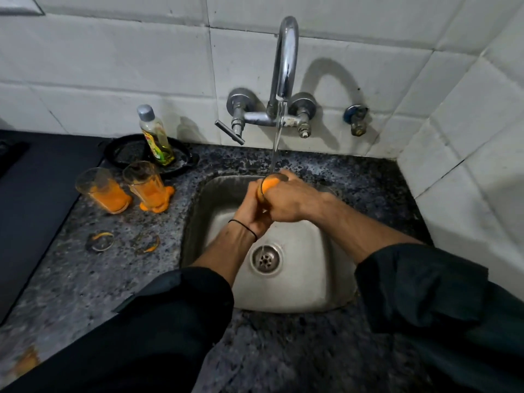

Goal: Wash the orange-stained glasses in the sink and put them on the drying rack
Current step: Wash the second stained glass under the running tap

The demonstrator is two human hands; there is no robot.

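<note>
Over the steel sink (320,268) both hands hold one orange-stained glass (268,186) under the stream running from the tap (285,66). My right hand (286,201) grips the glass around its side. My left hand (251,212) holds it from below and is partly hidden behind the right hand. Only the orange upper part of that glass shows. Two more orange-stained glasses (103,190) (147,184) stand on the counter left of the sink, with orange liquid pooled around their bases.
A dish soap bottle (156,136) stands in a black dish (126,154) behind the two glasses. Orange ring marks (100,241) lie on the speckled counter (85,279). A dark surface (37,188) runs along the left. Tiled walls close the back and right.
</note>
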